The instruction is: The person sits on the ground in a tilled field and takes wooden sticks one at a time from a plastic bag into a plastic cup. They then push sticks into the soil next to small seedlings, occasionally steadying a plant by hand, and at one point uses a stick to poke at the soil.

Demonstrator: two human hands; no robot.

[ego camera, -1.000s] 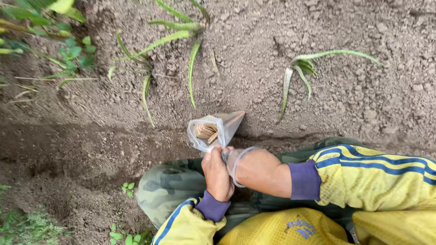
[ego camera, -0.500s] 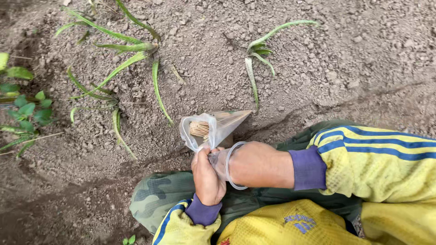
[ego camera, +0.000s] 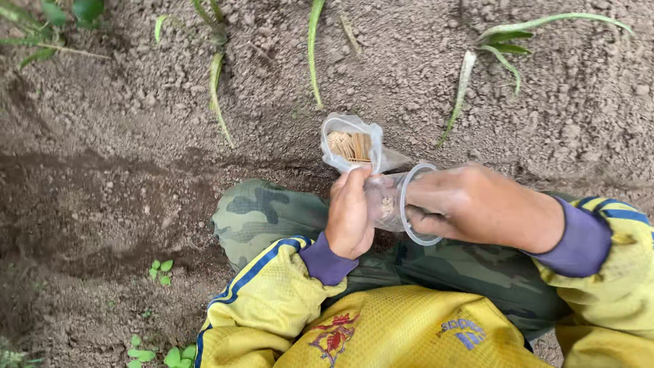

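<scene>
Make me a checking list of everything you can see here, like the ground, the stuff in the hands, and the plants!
Surface: bare brown soil, loose and clumpy.
Job's things: clear plastic bag with pale sticks inside; clear plastic cup lying sideways, something small and pale inside.
Clutter: nothing seen.
Grippers: left hand holds the bag and touches the cup; right hand reaches into the cup's mouth.
Cables: nothing seen.
Surroundings: long-leaved seedlings lying on the soil, small weeds, camouflage trousers, yellow sleeves.

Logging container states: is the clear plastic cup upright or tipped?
Tipped. The clear plastic cup lies sideways between both hands, rim facing the right hand.
</scene>
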